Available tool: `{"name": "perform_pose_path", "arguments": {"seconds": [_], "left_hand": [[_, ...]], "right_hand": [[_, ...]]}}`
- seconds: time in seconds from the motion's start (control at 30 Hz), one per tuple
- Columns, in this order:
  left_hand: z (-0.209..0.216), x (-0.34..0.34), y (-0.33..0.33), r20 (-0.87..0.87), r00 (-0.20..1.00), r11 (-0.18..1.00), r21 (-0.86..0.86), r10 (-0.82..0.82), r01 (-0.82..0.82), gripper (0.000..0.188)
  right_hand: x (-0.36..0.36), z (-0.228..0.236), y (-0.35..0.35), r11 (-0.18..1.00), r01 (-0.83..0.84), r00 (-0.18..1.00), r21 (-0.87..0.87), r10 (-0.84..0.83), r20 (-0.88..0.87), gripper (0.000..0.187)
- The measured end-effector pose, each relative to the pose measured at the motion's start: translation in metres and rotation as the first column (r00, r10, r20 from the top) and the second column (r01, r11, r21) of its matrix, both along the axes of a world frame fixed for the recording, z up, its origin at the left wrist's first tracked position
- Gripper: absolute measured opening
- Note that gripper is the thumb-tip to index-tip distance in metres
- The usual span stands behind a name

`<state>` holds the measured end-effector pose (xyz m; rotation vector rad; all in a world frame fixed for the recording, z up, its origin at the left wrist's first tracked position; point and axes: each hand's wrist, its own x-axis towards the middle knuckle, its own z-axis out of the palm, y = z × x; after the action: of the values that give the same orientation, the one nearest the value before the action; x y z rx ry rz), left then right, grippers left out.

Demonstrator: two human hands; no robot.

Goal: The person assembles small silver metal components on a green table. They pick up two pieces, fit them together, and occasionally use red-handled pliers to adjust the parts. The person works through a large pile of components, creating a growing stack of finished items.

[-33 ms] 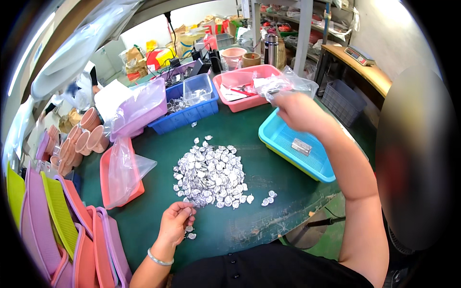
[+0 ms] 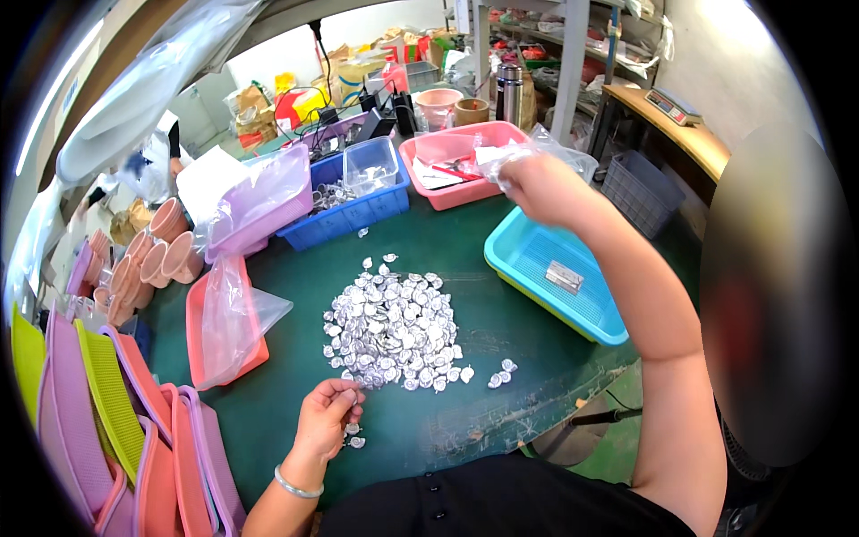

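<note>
A heap of small silvery snail-shaped metal pieces [image 2: 394, 327] lies on the green tabletop [image 2: 447, 237]. At its near edge is my left hand [image 2: 327, 413], thumb and fingers pinched together; what they hold, if anything, is too small to make out. Two or so loose pieces [image 2: 356, 441] lie beside its fingers. My right hand [image 2: 548, 190] is raised over the far side of the blue basket [image 2: 510, 259], its fingertips overlapping a clear plastic bag [image 2: 568, 159] at the pink bin [image 2: 447, 199]. Those fingers are blurred, and their grip is hidden.
Inside the blue basket lies a small silvery block [image 2: 564, 277]. A few stray pieces [image 2: 503, 372] sit right of the heap. At left are a red tray [image 2: 195, 336] with a plastic bag and stacked colored baskets [image 2: 112, 394]. A blue bin [image 2: 349, 215] stands behind the heap.
My right hand has shifted slightly left and farther away, toward the pink bin and the plastic bag. My left hand stays in place.
</note>
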<state>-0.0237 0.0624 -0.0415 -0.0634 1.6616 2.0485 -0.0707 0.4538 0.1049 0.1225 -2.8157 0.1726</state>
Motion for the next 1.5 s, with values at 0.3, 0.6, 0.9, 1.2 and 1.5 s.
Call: {"name": "perform_pose_path", "arguments": {"seconds": [0.3, 0.6, 0.9, 1.2, 1.5], "left_hand": [[0.017, 0.004, -0.006, -0.054, 0.995, 0.99, -0.102, 0.089, -0.094, 0.011], [0.013, -0.001, -0.027, -0.056, 0.983, 0.972, -0.151, 0.173, -0.18, 0.011], [0.01, -0.014, -0.026, -0.033, 0.988, 0.973, -0.174, 0.149, -0.152, 0.011], [0.005, -0.011, -0.033, -0.04, 0.988, 0.979, -0.135, 0.149, -0.153, 0.011], [0.017, -0.015, -0.011, -0.111, 0.982, 0.988, 0.009, 0.155, -0.155, 0.01]], "right_hand": [[-0.267, -0.079, 0.061, 0.955, 0.251, 0.949, 0.157, -0.275, 0.155, 0.022], [-0.312, -0.167, 0.074, 0.923, 0.237, 0.898, 0.302, -0.327, 0.294, 0.025], [-0.309, -0.161, 0.093, 0.896, 0.312, 0.855, 0.317, -0.41, 0.317, 0.028], [-0.291, -0.127, 0.075, 0.863, 0.504, 0.852, -0.041, -0.49, 0.184, 0.028], [-0.262, -0.042, 0.073, 0.577, -0.105, 0.959, -0.81, -0.156, -0.236, 0.033]]}}
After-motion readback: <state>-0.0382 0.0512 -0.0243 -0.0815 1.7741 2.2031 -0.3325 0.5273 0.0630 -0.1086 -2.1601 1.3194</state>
